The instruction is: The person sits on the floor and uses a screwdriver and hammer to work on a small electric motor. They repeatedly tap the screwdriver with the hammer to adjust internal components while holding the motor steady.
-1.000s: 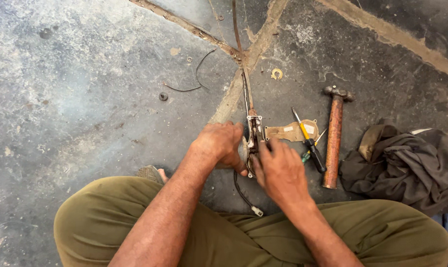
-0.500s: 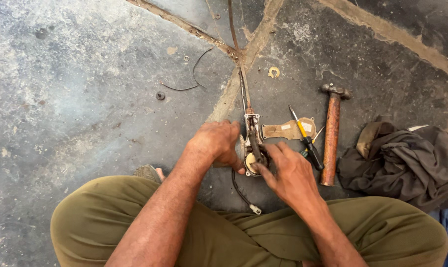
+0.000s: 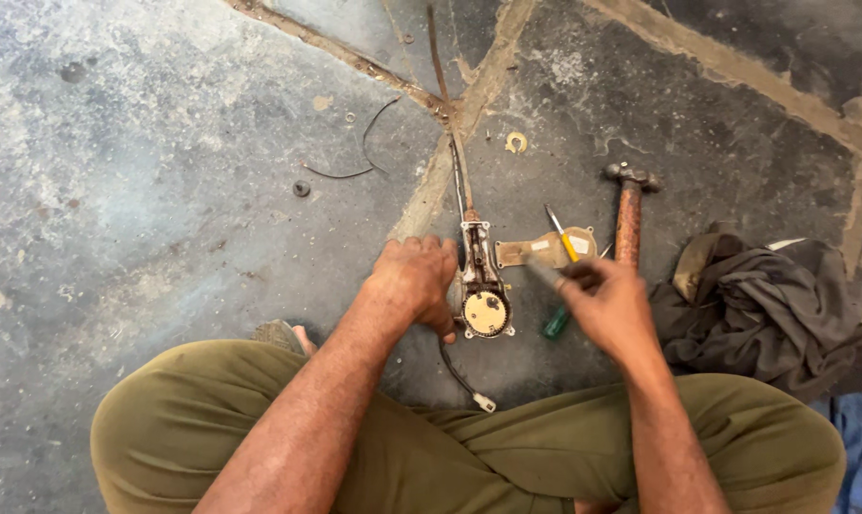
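While your left hand [image 3: 414, 281] stays pressed against the side of the small rusty metal mechanism with the round tan gear [image 3: 483, 297], your right hand [image 3: 610, 309] has come off that mechanism, where it worked half a second ago, and now sits to the right of it, over the tools. The work on the gear housing seems paused for a tool change, judging by that shift.

Seen from the head camera, you sit cross-legged in olive trousers on the cracked grey stone floor [image 3: 165, 143]. The mechanism lies flat on the floor just ahead of your knees, its long thin rod [image 3: 447, 114] running away from you along a mortar joint and a short cable with a white plug [image 3: 485, 404] trailing back.

Your left fingers curl together around the housing's left edge, wrist bent down. Your right fingers close on something slim and blurred; which tool it is you cannot tell. A green-handled screwdriver [image 3: 556, 324] pokes out beneath that hand, a yellow-handled one [image 3: 566, 244] lies across a tan cover plate [image 3: 536, 250], and a wooden-handled hammer [image 3: 628, 214] rests beside a dark crumpled rag [image 3: 764, 305].
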